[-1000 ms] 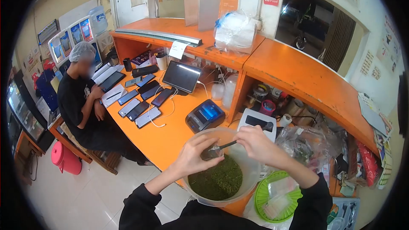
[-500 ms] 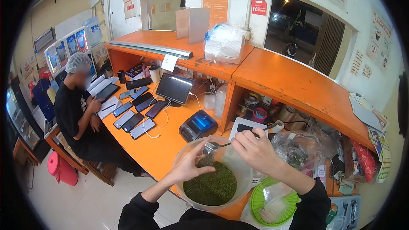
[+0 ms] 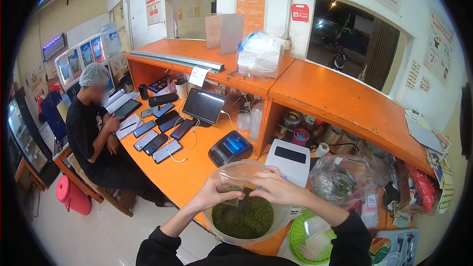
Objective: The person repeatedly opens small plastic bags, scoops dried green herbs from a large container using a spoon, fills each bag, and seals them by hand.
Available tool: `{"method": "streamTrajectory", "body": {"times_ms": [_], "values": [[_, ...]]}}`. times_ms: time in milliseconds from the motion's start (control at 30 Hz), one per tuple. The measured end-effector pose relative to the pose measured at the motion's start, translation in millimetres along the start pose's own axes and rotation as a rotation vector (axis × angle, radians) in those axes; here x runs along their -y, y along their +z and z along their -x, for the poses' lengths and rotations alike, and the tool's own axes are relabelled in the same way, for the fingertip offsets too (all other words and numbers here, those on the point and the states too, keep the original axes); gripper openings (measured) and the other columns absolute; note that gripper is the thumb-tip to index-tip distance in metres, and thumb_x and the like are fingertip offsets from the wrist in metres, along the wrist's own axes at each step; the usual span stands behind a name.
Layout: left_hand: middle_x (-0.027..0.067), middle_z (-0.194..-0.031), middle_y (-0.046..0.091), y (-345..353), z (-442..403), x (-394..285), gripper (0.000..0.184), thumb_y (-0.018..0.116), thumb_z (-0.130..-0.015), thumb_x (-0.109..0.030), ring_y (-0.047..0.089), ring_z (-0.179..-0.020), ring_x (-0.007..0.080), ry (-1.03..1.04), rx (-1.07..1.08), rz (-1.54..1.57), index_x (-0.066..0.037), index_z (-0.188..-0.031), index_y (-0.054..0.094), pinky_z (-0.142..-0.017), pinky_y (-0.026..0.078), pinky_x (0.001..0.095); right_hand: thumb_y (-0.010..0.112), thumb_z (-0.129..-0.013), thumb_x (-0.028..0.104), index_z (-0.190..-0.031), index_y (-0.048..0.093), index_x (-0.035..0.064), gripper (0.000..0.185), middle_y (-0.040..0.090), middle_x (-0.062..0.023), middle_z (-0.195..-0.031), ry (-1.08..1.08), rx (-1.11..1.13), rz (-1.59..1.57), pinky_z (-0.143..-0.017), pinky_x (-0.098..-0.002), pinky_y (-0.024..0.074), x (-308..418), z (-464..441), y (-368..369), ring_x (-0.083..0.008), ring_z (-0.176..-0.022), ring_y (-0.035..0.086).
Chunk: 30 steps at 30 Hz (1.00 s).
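A large clear plastic tub holds finely chopped green herbs. Above it, my left hand is closed on a small clear plastic bag that has some green inside. My right hand reaches in from the other side, fingers bent and close to the bag. What its fingertips grip is hidden, and the spoon is not clearly visible.
A green lid lies right of the tub. Behind stand a card terminal, a white device and a tablet screen. Several phones cover the left counter, where a person sits. A plastic bag is at right.
My right hand has moved down and left from above the white device to the bag. The spoon it held is no longer clearly seen. My left hand stays over the tub.
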<state>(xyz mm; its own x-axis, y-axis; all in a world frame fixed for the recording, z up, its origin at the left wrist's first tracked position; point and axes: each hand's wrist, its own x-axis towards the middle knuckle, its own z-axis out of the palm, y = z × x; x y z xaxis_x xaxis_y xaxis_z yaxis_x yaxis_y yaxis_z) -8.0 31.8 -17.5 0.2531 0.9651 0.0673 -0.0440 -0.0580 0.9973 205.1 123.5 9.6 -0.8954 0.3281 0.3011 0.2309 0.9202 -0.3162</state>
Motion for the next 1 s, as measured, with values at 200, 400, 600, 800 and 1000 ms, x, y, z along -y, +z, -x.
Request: {"method": "streamTrajectory", "body": {"times_ms": [200,400,600,800,1000], "values": [[0.0077,-0.089,0.069,10,0,-6,0.020,0.064,-0.084,-0.010,0.062,-0.082,0.0077,0.011,-0.064,-0.134,0.003,-0.101,0.065,-0.076,0.050,0.0222,0.067,-0.080,0.012,-0.094,0.063,0.0006,0.018,0.064,-0.0088,-0.089,0.185,-0.270,-0.715,-0.071,-0.0281,0.0462,-2,-7,24,-0.0176,-0.080,0.061],[0.0087,-0.087,0.069,22,3,-9,0.015,0.065,-0.083,-0.007,0.063,-0.079,0.0078,0.102,-0.237,-0.224,0.003,-0.093,0.067,-0.072,0.051,0.0221,0.063,-0.081,0.008,-0.086,0.063,0.0005,0.009,0.063,-0.0089,-0.082,0.152,-0.347,-0.516,-0.069,-0.0289,0.0462,14,2,16,-0.0190,-0.076,0.061],[0.0106,-0.081,0.069,28,5,-3,0.012,0.064,-0.082,-0.004,0.066,-0.075,0.0113,0.173,-0.358,-0.156,0.005,-0.089,0.068,-0.069,0.053,0.0232,0.063,-0.081,0.006,-0.086,0.063,0.0005,0.007,0.061,-0.0088,-0.078,0.145,-0.375,-0.469,-0.067,-0.0297,0.0457,36,5,7,-0.0205,-0.074,0.060],[0.0107,-0.075,0.069,40,14,-15,0.011,0.059,-0.084,-0.001,0.067,-0.068,0.0131,0.247,-0.305,-0.364,0.006,-0.088,0.067,-0.067,0.053,0.0230,0.060,-0.078,0.000,-0.087,0.061,0.0006,0.009,0.060,-0.0108,-0.079,-0.010,-0.423,-0.385,-0.067,-0.0329,0.0440,34,12,26,-0.0259,-0.073,0.058],[0.0107,-0.080,0.069,42,20,-17,0.022,0.052,-0.091,-0.009,0.066,-0.076,0.0137,0.193,-0.154,-0.264,0.006,-0.094,0.067,-0.073,0.050,0.0229,0.055,-0.076,-0.004,-0.090,0.061,0.0024,0.017,0.060,-0.0118,-0.081,0.019,-0.469,-0.292,-0.070,-0.0347,0.0449,45,29,20,-0.0282,-0.076,0.058]]}}
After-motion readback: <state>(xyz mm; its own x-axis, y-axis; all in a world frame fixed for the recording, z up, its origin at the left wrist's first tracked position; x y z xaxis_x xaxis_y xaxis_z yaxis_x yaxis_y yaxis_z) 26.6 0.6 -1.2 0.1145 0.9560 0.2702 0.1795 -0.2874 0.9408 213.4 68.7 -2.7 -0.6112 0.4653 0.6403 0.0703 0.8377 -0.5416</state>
